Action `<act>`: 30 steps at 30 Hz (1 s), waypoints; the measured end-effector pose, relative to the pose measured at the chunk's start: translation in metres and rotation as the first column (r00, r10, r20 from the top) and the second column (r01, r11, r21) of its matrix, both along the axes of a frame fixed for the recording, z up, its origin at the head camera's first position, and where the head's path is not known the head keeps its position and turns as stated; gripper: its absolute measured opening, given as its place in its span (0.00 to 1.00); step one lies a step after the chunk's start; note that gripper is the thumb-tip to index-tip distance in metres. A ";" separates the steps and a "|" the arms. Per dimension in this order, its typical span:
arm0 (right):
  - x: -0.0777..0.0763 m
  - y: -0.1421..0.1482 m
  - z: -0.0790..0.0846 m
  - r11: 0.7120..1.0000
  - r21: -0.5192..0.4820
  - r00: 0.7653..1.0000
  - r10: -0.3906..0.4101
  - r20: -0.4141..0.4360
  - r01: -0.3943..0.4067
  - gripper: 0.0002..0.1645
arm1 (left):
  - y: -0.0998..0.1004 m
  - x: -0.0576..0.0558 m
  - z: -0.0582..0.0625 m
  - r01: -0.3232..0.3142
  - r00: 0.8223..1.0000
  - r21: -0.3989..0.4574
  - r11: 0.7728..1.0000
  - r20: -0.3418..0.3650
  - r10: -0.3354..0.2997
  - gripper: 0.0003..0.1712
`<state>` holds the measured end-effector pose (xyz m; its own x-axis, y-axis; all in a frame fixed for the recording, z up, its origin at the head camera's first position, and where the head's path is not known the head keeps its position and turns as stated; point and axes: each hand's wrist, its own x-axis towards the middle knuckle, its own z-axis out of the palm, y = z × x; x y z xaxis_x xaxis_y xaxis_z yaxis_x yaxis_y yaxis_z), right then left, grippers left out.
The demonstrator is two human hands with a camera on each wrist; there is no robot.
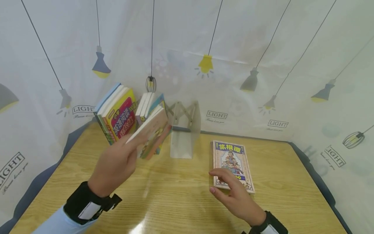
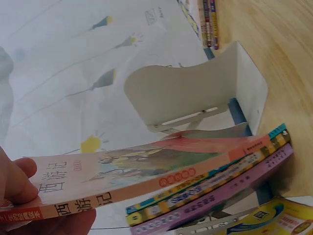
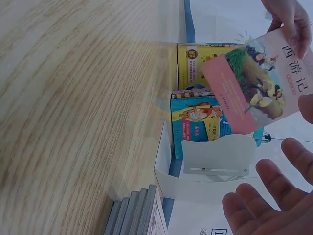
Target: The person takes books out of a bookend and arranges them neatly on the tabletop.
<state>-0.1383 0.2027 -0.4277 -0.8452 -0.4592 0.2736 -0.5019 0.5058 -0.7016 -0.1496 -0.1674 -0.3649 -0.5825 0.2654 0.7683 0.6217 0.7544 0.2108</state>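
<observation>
My left hand (image 1: 115, 162) pinches a thin pink paperback book (image 2: 132, 178) by one end, thumb on one side and fingers on the other. The book is tilted beside a few upright books, among them a teal-covered one (image 3: 195, 117), and overlaps them in the head view. A painted scene with figures shows on its cover in the right wrist view. My right hand (image 1: 236, 196) is held above the lower part of a stack of books (image 1: 230, 159) lying flat on the table, its fingers spread and holding nothing.
A white metal bookend (image 2: 186, 93) stands right of the upright books. Farther left, a thick yellow book (image 1: 122, 113) leans with several others. Behind the wooden table (image 1: 175, 191) hangs a pale curtain (image 1: 181, 29) printed with lamps.
</observation>
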 end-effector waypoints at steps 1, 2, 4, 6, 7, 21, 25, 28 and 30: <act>0.000 0.000 0.000 1.000 0.000 1.000 0.000 0.003 0.000 0.26 | -0.001 0.005 0.002 0.004 1.000 0.000 1.000 -0.005 -0.004 0.28; 0.000 0.000 0.000 1.000 0.000 1.000 0.000 0.007 0.000 0.26 | -0.001 0.009 0.004 0.008 1.000 0.001 1.000 -0.011 -0.008 0.28; 0.000 -0.001 0.001 1.000 0.000 1.000 0.001 0.014 -0.001 0.27 | -0.003 0.018 0.008 0.012 1.000 -0.001 1.000 -0.014 -0.012 0.28; 0.000 -0.001 0.001 1.000 0.001 1.000 0.001 0.018 -0.001 0.27 | -0.003 0.026 0.011 0.013 1.000 -0.003 1.000 -0.013 -0.013 0.27; 0.000 -0.001 0.002 1.000 0.002 1.000 0.001 0.017 -0.001 0.27 | -0.003 0.029 0.012 0.015 1.000 -0.001 1.000 -0.015 -0.015 0.26; 0.002 -0.002 0.004 0.999 -0.033 0.998 -0.012 0.055 0.013 0.34 | 0.013 0.052 0.003 0.287 0.949 0.058 0.956 0.119 -0.292 0.17; 0.003 -0.002 0.004 0.998 -0.049 0.998 -0.026 0.062 0.029 0.40 | 0.021 0.057 -0.002 0.412 0.889 0.108 0.905 0.171 -0.426 0.22; 0.005 -0.002 0.004 0.999 -0.040 1.000 -0.014 0.028 0.015 0.40 | 0.028 0.059 -0.004 0.474 0.868 0.073 0.878 0.129 -0.480 0.18; 0.006 -0.002 0.004 0.999 -0.031 1.000 0.008 0.006 -0.007 0.36 | 0.032 0.060 -0.004 0.496 0.863 0.038 0.867 0.091 -0.497 0.18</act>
